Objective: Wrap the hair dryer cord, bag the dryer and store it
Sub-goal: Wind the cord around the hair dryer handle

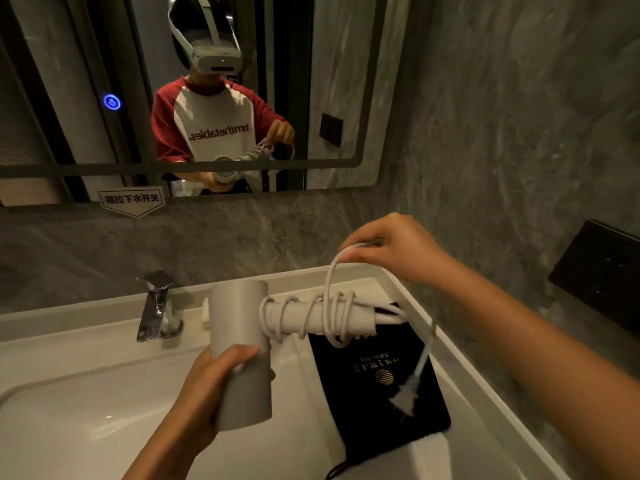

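From the head view, we are mid-wrap. Our left hand (pixel 221 379) is closed around the barrel of the dryer (pixel 242 344), held over the sink (pixel 86 393). Several turns of cord (pixel 329 317) already circle the handle. Our right hand (pixel 391 247) pinches a raised loop of cord, fingers closed on it, while the plug (pixel 403 401) dangles free above the black bag (pixel 381 382) lying on the counter. Next, we judge, come the last turns and tucking the plug before bagging.
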